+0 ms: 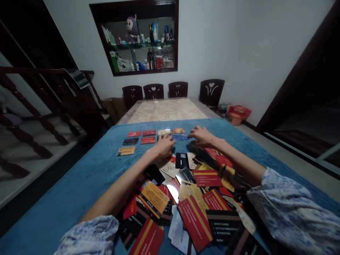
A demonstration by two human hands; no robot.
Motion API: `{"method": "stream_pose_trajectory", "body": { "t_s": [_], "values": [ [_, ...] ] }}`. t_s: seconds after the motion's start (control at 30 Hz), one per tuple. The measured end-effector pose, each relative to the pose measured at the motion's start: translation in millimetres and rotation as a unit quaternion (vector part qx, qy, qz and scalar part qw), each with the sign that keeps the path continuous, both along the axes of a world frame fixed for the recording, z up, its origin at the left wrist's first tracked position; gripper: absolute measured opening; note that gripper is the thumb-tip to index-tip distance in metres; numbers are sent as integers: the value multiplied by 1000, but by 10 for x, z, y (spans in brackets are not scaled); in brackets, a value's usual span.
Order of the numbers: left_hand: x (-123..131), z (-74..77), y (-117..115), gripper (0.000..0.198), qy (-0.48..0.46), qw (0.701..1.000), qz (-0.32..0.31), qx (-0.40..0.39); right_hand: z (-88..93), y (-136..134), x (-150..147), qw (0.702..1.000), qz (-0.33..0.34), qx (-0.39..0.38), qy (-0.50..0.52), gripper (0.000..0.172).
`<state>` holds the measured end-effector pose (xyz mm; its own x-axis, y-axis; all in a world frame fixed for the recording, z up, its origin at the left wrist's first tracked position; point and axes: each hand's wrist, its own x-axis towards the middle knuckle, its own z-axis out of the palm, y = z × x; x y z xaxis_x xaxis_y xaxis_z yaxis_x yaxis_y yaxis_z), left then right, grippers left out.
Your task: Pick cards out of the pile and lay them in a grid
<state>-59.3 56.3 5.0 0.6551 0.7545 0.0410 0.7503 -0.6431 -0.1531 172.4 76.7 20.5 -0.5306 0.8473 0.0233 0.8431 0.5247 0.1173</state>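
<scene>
Between my two hands lies a blue card (180,137) on the blue cloth. My left hand (165,144) rests at its left edge, fingers bent downward and apart, partly covering another card. On the other side, my right hand (202,136) has its fingertips by the blue card's right edge, fingers loosely spread. Neither hand visibly grips anything. Around them are laid-out cards: a red card (148,140), a dark card (130,141), a yellow card (125,151) and an orange card (178,130). Nearer me, beneath my forearms, spreads a loose pile of overlapping cards (195,221).
A blue cloth (87,198) covers the near part of the table; its far part shows a bare marbled top (170,109). Dark chairs (178,89) stand at the far end. A wooden railing (34,129) is on the left, a red-and-orange container (236,115) on the right floor.
</scene>
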Motion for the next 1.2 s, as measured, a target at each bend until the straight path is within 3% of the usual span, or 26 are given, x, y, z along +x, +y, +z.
{"method": "stream_pose_trajectory", "body": {
  "t_s": [0.3,0.5,0.8,1.0,1.2],
  "values": [
    [296,0,-325,46,-28,997,-68,-10,-175,-414,445,998,36,28,49,26],
    [417,30,-561,37,-64,990,-118,-39,-246,-721,614,985,110,7,133,23],
    [493,60,-838,20,-124,969,-194,-85,-302,-1131,707,965,162,-10,207,25],
    [524,148,-944,7,-92,960,-230,-131,-230,-1266,689,966,169,-41,191,30],
    [506,148,-937,14,-75,962,-229,-130,-179,-1299,652,970,167,-53,169,42]
  ]
}}
